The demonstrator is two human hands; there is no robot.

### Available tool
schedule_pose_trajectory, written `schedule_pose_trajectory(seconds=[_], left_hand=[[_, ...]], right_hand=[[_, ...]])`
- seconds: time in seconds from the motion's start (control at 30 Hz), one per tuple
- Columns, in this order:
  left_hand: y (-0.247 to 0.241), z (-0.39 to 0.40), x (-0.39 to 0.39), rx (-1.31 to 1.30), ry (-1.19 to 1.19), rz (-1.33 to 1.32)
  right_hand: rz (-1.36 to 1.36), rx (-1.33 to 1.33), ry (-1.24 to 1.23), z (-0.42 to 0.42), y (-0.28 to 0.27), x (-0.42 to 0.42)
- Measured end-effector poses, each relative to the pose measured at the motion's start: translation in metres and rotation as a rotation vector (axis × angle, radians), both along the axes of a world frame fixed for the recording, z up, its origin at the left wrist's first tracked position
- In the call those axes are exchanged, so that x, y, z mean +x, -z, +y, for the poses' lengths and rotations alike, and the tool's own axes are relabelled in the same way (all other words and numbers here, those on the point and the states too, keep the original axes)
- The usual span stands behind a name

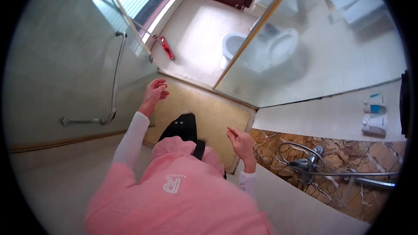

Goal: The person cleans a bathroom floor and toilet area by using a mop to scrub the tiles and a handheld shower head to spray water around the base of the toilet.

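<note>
My left hand (155,95) is raised beside the glass shower door (65,71), its fingers loosely bent with nothing between them. A bent metal door handle (116,78) is fixed to that glass, apart from my hand. Lower and to the right, my right hand (242,145) hovers over the edge of the tan shower floor (209,104), fingers curled and no object visible in it. Closest to it on the right is a brown marble panel (346,156) bearing a chrome shower mixer (305,163). One black shoe (181,125) shows on the tan floor.
A raised threshold (187,80) borders the shower floor. Beyond it, a red-ended long-handled tool (167,48) rests on the white floor near a toilet (232,47). A fixed glass panel (313,55) stands to the right. Wall dispensers (375,117) and a metal hose (359,173) are farther right.
</note>
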State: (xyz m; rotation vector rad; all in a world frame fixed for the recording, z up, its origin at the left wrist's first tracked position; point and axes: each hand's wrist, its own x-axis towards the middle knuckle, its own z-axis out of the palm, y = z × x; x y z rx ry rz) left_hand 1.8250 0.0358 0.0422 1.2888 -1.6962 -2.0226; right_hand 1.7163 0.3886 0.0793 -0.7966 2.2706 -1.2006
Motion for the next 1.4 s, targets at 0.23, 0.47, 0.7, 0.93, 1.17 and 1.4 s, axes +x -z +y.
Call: schedule_pose_trajectory(seconds=[0.23, 0.47, 0.7, 0.93, 1.17, 1.4], left_hand=[[0.019, -0.033, -0.003, 0.077, -0.121, 0.006], [0.064, -0.132, -0.111, -0.067, -0.107, 0.061], [0.053, -0.279, -0.253, -0.395, -0.297, 0.123], [0.039, -0.420, -0.324, 0.066, -0.711, -0.267], [0.076, -0.569, -0.318, -0.209, -1.284, -0.619], [0.045, -0.630, -0.298, -0.379, -1.888, -0.107]], right_hand=[[0.076, 0.064, -0.172, -0.060, -0.003, -0.031], [0.139, 0.036, -0.219, -0.172, -0.001, -0.094], [0.175, 0.066, -0.333, -0.320, 0.000, -0.144], [0.254, 0.005, -0.388, -0.416, 0.008, -0.202], [0.174, 0.047, -0.406, -0.461, 0.043, -0.258], [0.066, 0.044, -0.470, -0.503, 0.073, -0.328]])
